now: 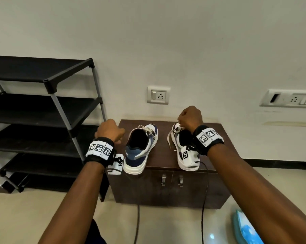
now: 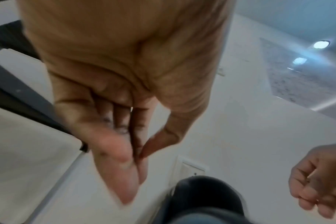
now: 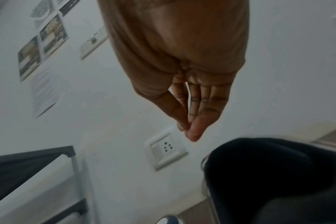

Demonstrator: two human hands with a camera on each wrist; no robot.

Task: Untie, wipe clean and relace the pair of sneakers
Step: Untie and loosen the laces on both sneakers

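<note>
Two white, blue and navy sneakers stand heel-toward-me on a brown cabinet. The left sneaker is laced and tied; its dark opening shows below my left hand. My left hand hovers just left of it, fingers loosely together, thumb against them, holding nothing. My right hand is raised over the tongue of the right sneaker and pinches its white lace, which hangs loose down the shoe's left side. In the right wrist view, thumb and fingertips press together above the dark collar; the lace is hidden there.
A black multi-tier shoe rack stands left of the cabinet against the wall. A wall socket sits behind the shoes. Cables run down the cabinet front to the floor. A blue packet lies on the floor at right.
</note>
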